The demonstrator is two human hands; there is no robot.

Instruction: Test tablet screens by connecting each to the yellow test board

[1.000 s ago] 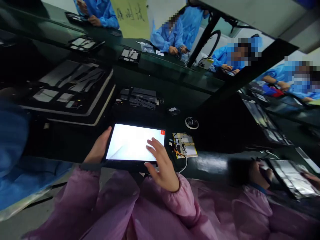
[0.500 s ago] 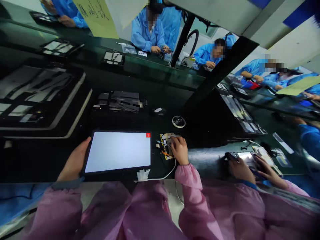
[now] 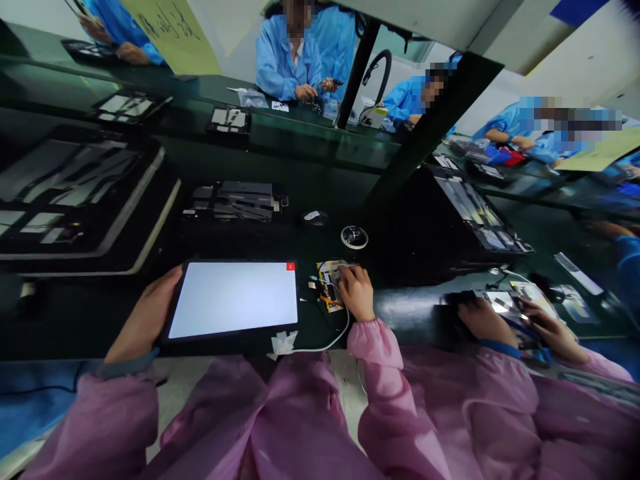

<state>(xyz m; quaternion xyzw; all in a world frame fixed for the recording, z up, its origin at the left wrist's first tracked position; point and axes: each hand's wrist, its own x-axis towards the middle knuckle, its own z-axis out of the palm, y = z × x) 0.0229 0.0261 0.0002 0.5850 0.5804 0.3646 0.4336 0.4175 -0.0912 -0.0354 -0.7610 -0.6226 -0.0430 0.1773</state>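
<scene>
A tablet-sized display (image 3: 233, 300) lies before me on the dark bench, its screen lit white with a small red mark in the top right corner. My left hand (image 3: 145, 313) grips its left edge, with the fingertips hidden behind it. To the right of the display, my right hand (image 3: 357, 291) rests with bent fingers on a small yellow-edged circuit board (image 3: 329, 287); whether the fingers pinch anything is hidden. A white cable (image 3: 333, 345) curves from near the board to white tape (image 3: 284, 343) at the display's lower edge.
Stacked tablet parts (image 3: 65, 193) stand at the left, with more panels (image 3: 233, 202) behind the display. A round white-rimmed object (image 3: 354, 237) sits beyond the board. At right are another stack (image 3: 465, 213) and a co-worker's hands (image 3: 487, 320) on a device.
The view has shifted slightly. My left hand stays on the display's edge and my right hand stays at the board. The co-worker's hands on the right have moved a little with their device.
</scene>
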